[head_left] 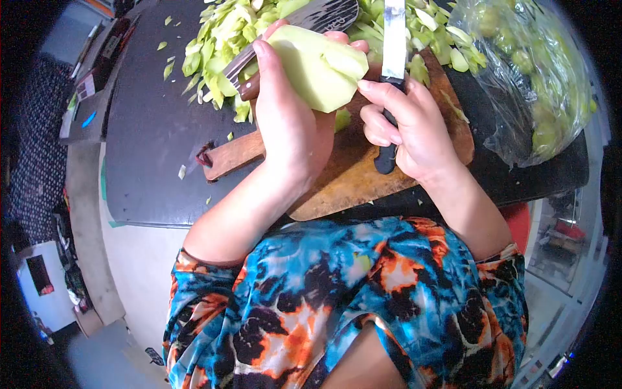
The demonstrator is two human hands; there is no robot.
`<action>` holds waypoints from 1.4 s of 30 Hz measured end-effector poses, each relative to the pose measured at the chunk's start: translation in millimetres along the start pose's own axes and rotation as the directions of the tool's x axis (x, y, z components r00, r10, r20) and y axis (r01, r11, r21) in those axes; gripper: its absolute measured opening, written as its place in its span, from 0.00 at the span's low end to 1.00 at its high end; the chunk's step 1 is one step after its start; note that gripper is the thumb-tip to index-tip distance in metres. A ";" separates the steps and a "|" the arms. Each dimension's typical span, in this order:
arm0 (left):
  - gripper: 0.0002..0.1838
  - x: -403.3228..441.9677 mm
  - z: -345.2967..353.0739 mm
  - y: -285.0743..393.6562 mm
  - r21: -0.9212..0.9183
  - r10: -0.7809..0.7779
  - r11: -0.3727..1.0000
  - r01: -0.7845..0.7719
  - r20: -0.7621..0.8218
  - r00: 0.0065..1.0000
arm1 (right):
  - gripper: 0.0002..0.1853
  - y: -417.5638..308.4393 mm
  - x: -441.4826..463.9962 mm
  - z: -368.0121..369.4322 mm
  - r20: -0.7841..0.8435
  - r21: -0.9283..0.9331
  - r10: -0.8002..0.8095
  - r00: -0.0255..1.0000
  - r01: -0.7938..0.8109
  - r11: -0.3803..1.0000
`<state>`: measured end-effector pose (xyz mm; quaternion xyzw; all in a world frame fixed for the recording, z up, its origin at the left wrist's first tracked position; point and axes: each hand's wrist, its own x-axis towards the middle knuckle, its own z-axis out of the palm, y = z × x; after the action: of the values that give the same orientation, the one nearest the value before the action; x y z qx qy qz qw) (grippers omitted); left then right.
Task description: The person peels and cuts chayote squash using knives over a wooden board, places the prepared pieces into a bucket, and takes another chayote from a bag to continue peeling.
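Observation:
My left hand (285, 107) is wrapped round a pale green chayote half (317, 68), its flat cut face and central hollow turned toward me. In my right hand (411, 123) is a small knife (393, 45) with a black handle, its blade pointing away from me. The right index fingertip is at the lower right edge of the chayote half. Behind my left hand lies a broad-bladed kitchen knife (324, 18) with a brown handle, partly hidden. Below both hands is a wooden cutting board (363, 185) with a handle at its left.
A large heap of sliced green pieces (217, 39) covers the far part of the black table (149, 142). To the right sits a clear plastic bag (525, 84) with green chayotes in it. Stray slivers are scattered at the left.

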<state>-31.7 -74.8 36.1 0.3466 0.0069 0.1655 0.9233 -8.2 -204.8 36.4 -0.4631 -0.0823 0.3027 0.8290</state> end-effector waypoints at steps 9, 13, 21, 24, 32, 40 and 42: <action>0.25 -0.3 2.9 -9.1 0.144 0.213 0.964 -0.225 0.095 0.973 | 0.06 3.3 0.3 -0.7 0.018 0.060 -0.005 1.000 0.004 0.998; 0.25 -3.4 -1.4 -15.9 0.196 0.264 0.938 -0.286 0.131 0.956 | 0.06 4.6 2.1 0.5 -0.038 -0.066 -0.062 0.997 0.059 0.996; 0.26 0.0 -4.4 -10.8 0.236 0.126 0.963 -0.133 0.042 0.991 | 0.16 -3.2 -0.2 -8.8 0.007 -0.473 -0.157 0.988 0.142 0.870; 0.29 11.0 -14.9 -0.2 0.127 -0.008 0.992 0.003 0.039 0.999 | 0.19 -22.2 -17.8 -22.7 0.064 -0.731 -0.155 0.986 0.152 0.665; 0.29 12.2 -11.6 5.9 0.125 0.091 0.987 -0.097 0.049 0.995 | 0.12 -19.2 -37.1 -13.9 0.139 -0.973 -0.297 0.945 0.187 0.137; 0.28 10.6 -8.3 8.9 0.107 0.157 0.980 -0.169 0.113 0.981 | 0.13 -15.2 -35.5 -13.2 0.096 -0.940 -0.297 0.950 0.185 0.286; 0.28 10.7 -4.2 8.3 0.065 0.179 0.980 -0.186 0.102 0.979 | 0.13 -14.2 -32.8 -12.1 0.087 -0.946 -0.284 0.955 0.169 0.278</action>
<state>-24.7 -63.0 39.4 0.3875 -0.0630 0.2326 0.8898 -23.4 -237.9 46.0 -0.8566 -0.2673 0.0529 0.4382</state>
